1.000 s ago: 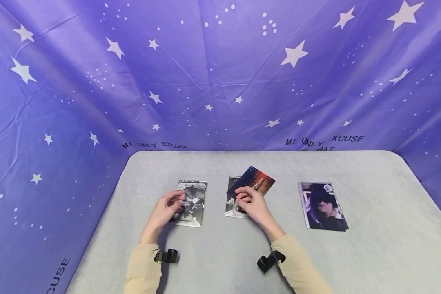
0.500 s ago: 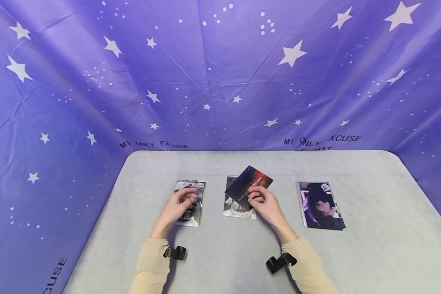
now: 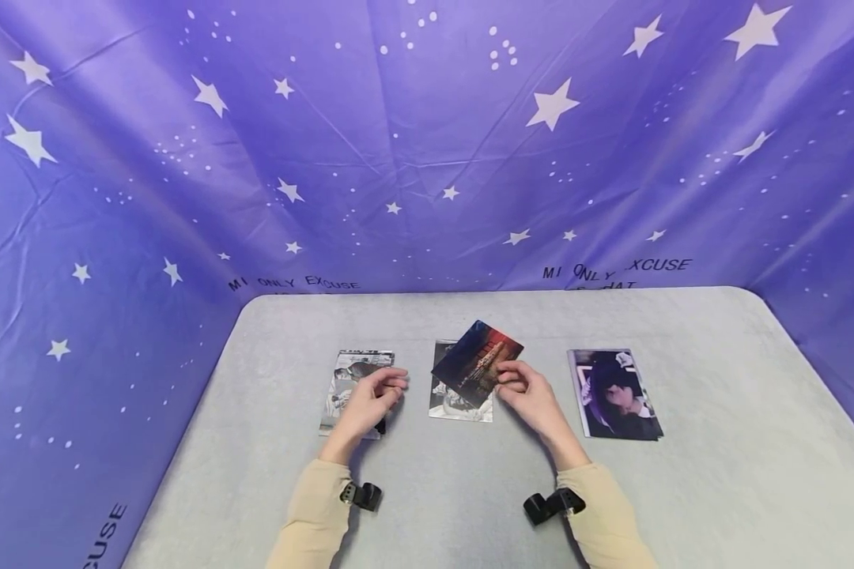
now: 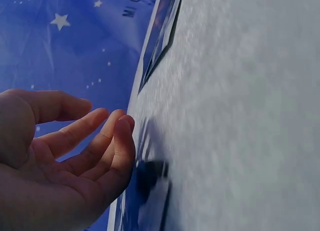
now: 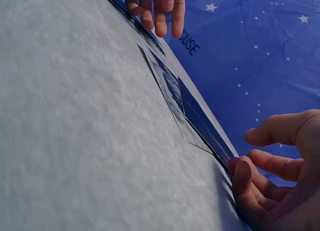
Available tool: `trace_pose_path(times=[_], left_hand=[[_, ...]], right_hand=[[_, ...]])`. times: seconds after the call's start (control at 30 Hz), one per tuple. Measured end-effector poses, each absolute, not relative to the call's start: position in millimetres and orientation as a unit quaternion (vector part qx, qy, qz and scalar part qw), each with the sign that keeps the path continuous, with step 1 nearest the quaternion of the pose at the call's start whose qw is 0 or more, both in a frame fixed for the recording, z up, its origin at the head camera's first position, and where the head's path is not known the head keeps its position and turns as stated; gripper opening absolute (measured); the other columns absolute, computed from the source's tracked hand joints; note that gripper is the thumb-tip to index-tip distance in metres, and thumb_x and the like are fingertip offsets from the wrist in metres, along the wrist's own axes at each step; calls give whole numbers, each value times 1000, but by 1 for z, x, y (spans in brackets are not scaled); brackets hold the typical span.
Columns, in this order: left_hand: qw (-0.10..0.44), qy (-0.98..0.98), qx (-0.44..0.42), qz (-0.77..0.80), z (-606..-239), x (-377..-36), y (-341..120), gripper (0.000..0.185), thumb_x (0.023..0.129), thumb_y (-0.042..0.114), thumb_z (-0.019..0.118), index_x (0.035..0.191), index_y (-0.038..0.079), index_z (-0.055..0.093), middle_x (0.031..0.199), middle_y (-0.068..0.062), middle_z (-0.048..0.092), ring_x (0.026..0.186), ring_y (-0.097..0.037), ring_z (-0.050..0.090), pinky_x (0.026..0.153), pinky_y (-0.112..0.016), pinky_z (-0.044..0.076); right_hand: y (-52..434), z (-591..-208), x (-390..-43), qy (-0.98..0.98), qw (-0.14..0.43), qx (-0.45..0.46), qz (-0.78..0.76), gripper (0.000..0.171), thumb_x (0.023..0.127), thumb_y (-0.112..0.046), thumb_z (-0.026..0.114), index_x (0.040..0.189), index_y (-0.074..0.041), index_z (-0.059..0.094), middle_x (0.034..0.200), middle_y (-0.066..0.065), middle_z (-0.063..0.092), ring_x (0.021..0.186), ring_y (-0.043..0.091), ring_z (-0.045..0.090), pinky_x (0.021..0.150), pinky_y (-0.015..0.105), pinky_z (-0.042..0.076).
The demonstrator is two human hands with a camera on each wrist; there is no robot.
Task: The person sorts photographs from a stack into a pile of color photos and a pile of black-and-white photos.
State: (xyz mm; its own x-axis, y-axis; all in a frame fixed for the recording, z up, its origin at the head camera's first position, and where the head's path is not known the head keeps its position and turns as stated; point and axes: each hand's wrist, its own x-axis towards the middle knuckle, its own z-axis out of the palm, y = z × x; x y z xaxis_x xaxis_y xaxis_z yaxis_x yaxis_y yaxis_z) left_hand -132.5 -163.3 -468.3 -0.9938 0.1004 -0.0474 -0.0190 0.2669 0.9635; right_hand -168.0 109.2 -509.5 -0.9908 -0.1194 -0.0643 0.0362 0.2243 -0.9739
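Observation:
A dark blue and red photo card (image 3: 475, 365) lies at an angle over a black-and-white photo card (image 3: 444, 403) in the middle. By the dark card's right corner is my right hand (image 3: 534, 399). In the right wrist view its fingertips (image 5: 241, 172) are at the card's edge, with the thumb held apart from them. My left hand (image 3: 365, 407) hovers over the right side of a stack of black-and-white photo cards (image 3: 338, 403). Nothing lies between its loosely bent fingers, as the left wrist view shows.
On the right lies a stack of purple-toned photo cards (image 3: 615, 403). Everything rests on a grey table (image 3: 455, 506), with a purple star-patterned cloth (image 3: 427, 158) hanging behind and at the sides. Each wrist wears a black camera (image 3: 361, 496).
My left hand has moved right across the left stack. My right hand has slid right, from over the dark card to its right corner; the card has stayed almost in place.

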Motion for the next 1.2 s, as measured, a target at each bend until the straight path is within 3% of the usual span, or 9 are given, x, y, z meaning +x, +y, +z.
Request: trace_pose_path(times=[0.17, 0.27, 0.47, 0.67, 1.2], left_hand=[[45, 792, 41, 608, -461, -135, -149, 32, 84, -16, 51, 116, -20, 54, 104, -36, 60, 96, -50, 59, 71, -21, 51], [44, 788, 45, 613, -469, -141, -144, 34, 83, -17, 52, 117, -20, 54, 105, -37, 60, 98, -49, 60, 72, -19, 50], [12, 799, 29, 601, -502, -167, -138, 36, 82, -12, 54, 118, -13, 59, 105, -28, 64, 97, -39, 64, 77, -26, 53], [-22, 831, 41, 555, -500, -182, -128, 32, 82, -8, 56, 114, -8, 63, 102, -21, 67, 93, -32, 66, 81, -34, 54], [59, 832, 50, 549, -492, -211, -109, 40, 83, -2, 63, 123, -6, 58, 108, -22, 67, 99, -30, 66, 87, -34, 52]], right_hand=[[119, -508, -168, 793, 68, -28, -604, 40, 84, 6, 64, 123, 11, 55, 110, 27, 61, 87, 23, 63, 74, 18, 47], [118, -487, -162, 799, 75, -31, -595, 40, 85, 7, 62, 123, 13, 53, 112, 31, 59, 89, 27, 63, 74, 18, 46], [123, -489, -162, 802, 73, -29, -592, 46, 84, 6, 63, 128, 12, 51, 116, 30, 59, 90, 27, 64, 75, 19, 46], [127, -500, -164, 802, 67, -27, -592, 53, 84, 2, 66, 134, 9, 48, 118, 28, 60, 95, 30, 65, 79, 22, 48], [116, -500, -167, 809, 59, -19, -584, 64, 79, 4, 63, 139, 8, 42, 122, 31, 56, 96, 33, 64, 82, 28, 49]])
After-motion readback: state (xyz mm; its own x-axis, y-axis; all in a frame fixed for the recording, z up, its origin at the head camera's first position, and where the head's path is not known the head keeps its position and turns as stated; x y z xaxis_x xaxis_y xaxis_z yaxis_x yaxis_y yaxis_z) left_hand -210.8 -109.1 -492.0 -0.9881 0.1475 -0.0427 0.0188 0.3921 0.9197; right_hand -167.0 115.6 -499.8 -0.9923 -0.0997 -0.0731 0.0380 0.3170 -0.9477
